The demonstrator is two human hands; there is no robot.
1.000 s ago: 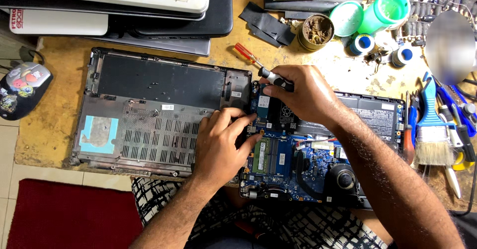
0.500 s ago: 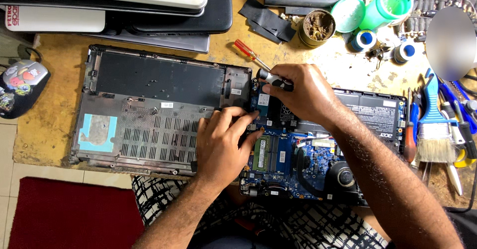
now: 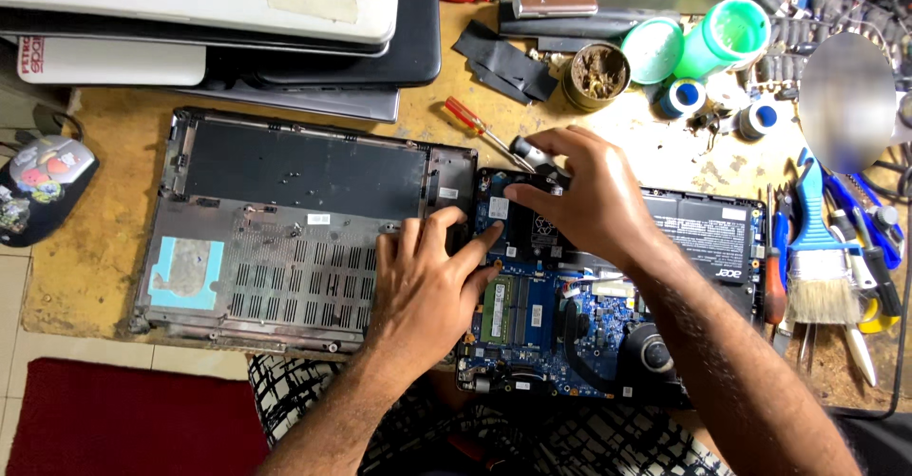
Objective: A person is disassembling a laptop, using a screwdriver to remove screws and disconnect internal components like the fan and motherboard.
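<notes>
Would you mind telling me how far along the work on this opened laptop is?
Done: the bottom cover is off and lies inside up to the left of the laptop, whose blue motherboard and battery are exposed. In hand: the right hand holds a screwdriver at the top left corner, while the left hand steadies the edge. Left: the boards, battery and memory module all sit in place.

My worn wooden surface (image 3: 95, 248) carries the opened laptop (image 3: 608, 324), its bottom cover (image 3: 285, 238), stacked laptops (image 3: 237, 20), a brush (image 3: 822, 267) and a red screwdriver (image 3: 480, 129).
</notes>
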